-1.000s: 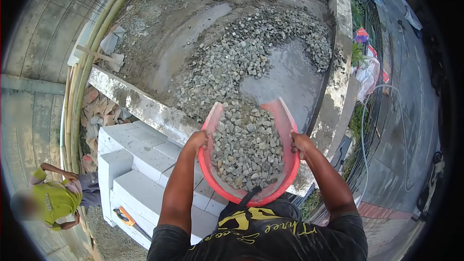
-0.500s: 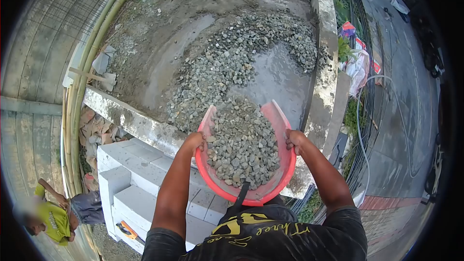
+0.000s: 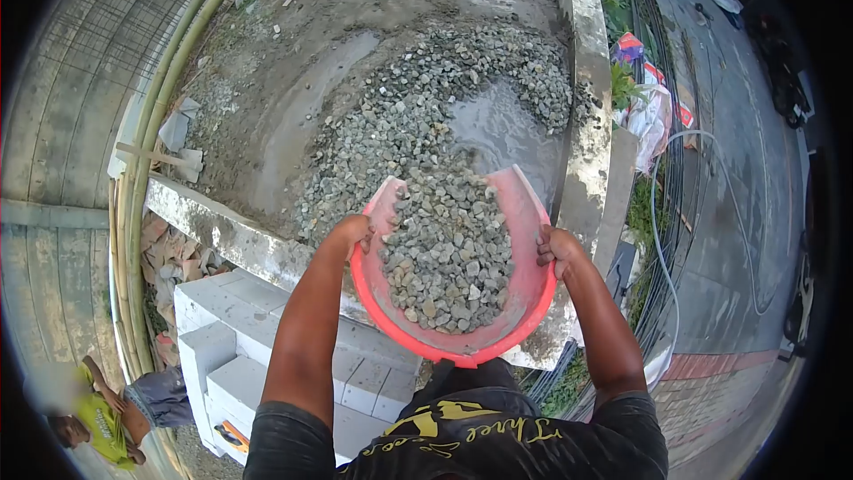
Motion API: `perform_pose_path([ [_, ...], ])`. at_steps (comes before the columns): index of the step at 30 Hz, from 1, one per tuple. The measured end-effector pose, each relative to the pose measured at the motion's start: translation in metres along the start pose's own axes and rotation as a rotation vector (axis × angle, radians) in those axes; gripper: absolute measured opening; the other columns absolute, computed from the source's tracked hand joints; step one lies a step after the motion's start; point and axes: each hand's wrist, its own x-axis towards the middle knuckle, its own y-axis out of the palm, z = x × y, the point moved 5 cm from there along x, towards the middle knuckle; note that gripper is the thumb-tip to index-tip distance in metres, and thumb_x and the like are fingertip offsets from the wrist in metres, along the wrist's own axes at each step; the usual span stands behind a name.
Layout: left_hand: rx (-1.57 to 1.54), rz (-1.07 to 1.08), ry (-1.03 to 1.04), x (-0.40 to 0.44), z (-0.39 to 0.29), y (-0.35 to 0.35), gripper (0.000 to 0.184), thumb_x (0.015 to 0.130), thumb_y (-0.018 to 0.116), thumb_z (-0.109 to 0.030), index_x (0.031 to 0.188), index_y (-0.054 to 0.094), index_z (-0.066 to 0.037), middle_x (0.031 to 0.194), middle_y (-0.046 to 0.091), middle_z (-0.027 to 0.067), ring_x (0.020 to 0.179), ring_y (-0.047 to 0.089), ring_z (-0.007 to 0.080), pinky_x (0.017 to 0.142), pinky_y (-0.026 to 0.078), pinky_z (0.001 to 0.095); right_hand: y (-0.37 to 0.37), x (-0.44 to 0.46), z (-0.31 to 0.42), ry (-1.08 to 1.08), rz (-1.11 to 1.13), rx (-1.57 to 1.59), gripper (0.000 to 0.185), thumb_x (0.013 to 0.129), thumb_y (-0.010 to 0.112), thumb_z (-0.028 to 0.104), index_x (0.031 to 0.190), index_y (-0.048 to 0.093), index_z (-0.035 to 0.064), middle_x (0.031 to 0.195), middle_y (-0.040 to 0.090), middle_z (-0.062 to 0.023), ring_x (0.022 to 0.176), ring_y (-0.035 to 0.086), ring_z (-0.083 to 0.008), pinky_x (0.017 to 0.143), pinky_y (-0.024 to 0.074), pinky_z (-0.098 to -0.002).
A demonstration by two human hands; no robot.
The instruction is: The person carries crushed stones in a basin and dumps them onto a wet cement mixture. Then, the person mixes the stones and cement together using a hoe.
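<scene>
A red plastic tub (image 3: 524,293), cut away on its far side, is held tilted in front of my body. My left hand (image 3: 354,233) is closed around its left rim, and my right hand (image 3: 560,249) grips the right rim. Grey crushed gravel (image 3: 444,258) fills the tub and reaches its open lip. Beyond the lip, more gravel (image 3: 382,124) lies in a curved bank around a pool of grey watery slurry (image 3: 511,124). Whether stones are falling from the lip I cannot tell.
Low concrete walls (image 3: 586,116) border the gravel area. White blocks (image 3: 240,329) are stacked at lower left, near a person in a yellow-green shirt (image 3: 102,418). Bamboo poles (image 3: 151,142) run along the left; cables (image 3: 662,240) and a hose (image 3: 656,204) lie to the right.
The tub has tipped further and its near rim has risen, with both hands still on it. Some stones at the lip have shifted forward. The dark strap at its near edge is out of sight.
</scene>
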Motion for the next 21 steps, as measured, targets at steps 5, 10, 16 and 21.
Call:
perform_pose_path([
  [5, 0.056, -0.041, 0.119, -0.021, -0.054, 0.004, 0.017, 0.087, 0.041, -0.014, 0.075, 0.048, -0.004, 0.05, 0.037, 0.0016, 0.038, 0.032, 0.014, 0.037, 0.031, 0.0297, 0.017, 0.003, 0.026, -0.105, -0.023, -0.018, 0.027, 0.094, 0.042, 0.024, 0.072, 0.043, 0.0076, 0.065, 0.037, -0.0017, 0.047, 0.027, -0.0101, 0.038, 0.0244, -0.0237],
  [10, 0.121, -0.054, 0.14, 0.0, -0.083, 0.011, 0.022, 0.09, 0.036, -0.015, 0.076, 0.046, -0.003, 0.053, 0.039, 0.0042, 0.038, 0.032, 0.0164, 0.039, 0.031, 0.0321, 0.027, 0.01, 0.057, -0.09, -0.053, 0.062, 0.024, 0.093, 0.041, 0.022, 0.075, 0.043, 0.0064, 0.064, 0.038, -0.0028, 0.047, 0.029, -0.0106, 0.038, 0.0246, -0.0227],
  [16, 0.094, 0.031, 0.178, -0.002, -0.134, 0.025, 0.019, 0.084, 0.037, -0.008, 0.066, 0.044, -0.005, 0.051, 0.038, 0.0043, 0.037, 0.031, 0.0166, 0.038, 0.03, 0.0315, 0.019, 0.009, 0.097, -0.122, -0.082, 0.026, 0.022, 0.093, 0.038, 0.017, 0.075, 0.044, 0.0053, 0.059, 0.036, -0.0021, 0.042, 0.026, -0.0093, 0.036, 0.024, -0.0229],
  [21, -0.044, 0.084, 0.097, 0.028, -0.141, 0.016, 0.025, 0.092, 0.035, -0.017, 0.073, 0.045, -0.006, 0.05, 0.035, -0.0012, 0.036, 0.028, 0.0114, 0.038, 0.031, 0.029, -0.026, 0.043, 0.091, -0.129, -0.107, 0.11, 0.018, 0.091, 0.039, 0.014, 0.077, 0.045, 0.0042, 0.057, 0.036, -0.0026, 0.039, 0.025, -0.0102, 0.035, 0.0247, -0.0248],
])
